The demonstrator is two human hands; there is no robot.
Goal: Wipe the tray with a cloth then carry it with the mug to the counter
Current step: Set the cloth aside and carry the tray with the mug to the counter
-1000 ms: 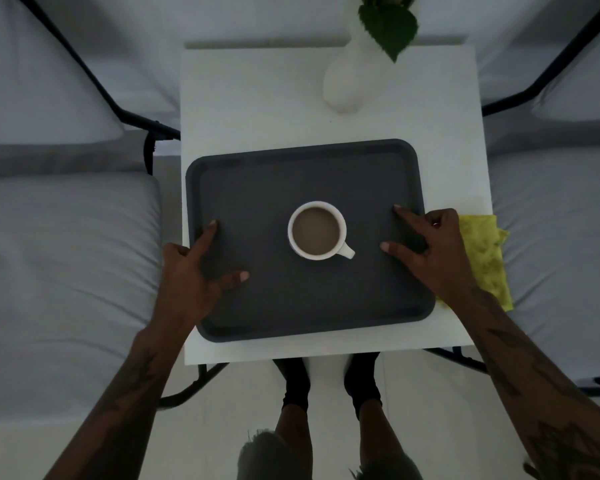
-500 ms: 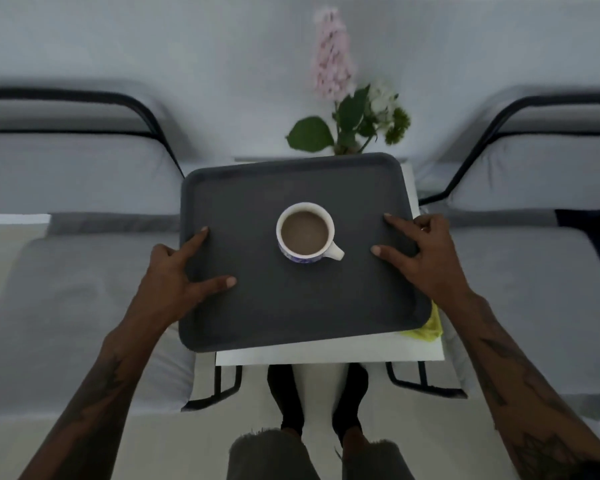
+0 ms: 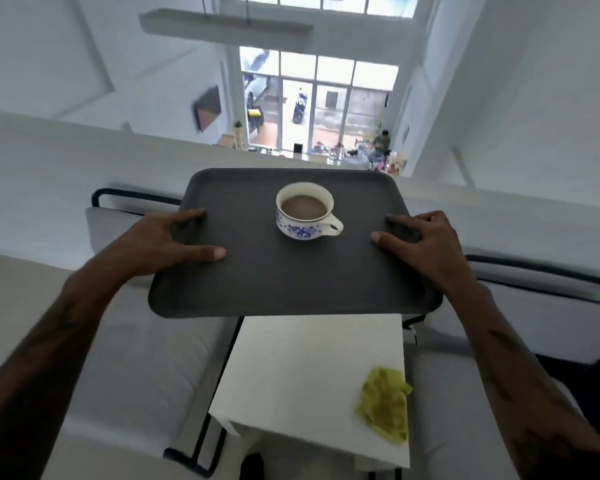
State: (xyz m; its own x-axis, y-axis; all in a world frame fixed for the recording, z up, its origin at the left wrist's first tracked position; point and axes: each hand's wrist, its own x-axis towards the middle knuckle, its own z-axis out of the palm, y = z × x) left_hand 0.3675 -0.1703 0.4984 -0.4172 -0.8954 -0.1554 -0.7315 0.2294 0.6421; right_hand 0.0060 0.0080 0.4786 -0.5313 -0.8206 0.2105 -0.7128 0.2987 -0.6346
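Observation:
A dark grey tray [image 3: 291, 282] is held level in the air above the white side table [image 3: 312, 368]. On it stands a white mug [image 3: 305, 216] with a blue pattern, full of milky coffee, handle pointing right. My left hand [image 3: 167, 240] grips the tray's left edge, thumb on top. My right hand [image 3: 426, 240] grips the right edge the same way. A crumpled yellow-green cloth [image 3: 385, 403] lies on the table's right near corner, below the tray.
Grey cushioned seats with black metal frames stand left [image 3: 146, 341] and right [image 3: 548, 289] of the table. A low white wall [image 3: 84, 161] runs behind. Beyond it, a large window [image 3: 319, 105] and a lower room with a seated person [image 3: 380, 143].
The tray with the mug has risen off the table in both hands. My view has swung upward, and the vase with flowers has gone from sight. The cloth stays on the table.

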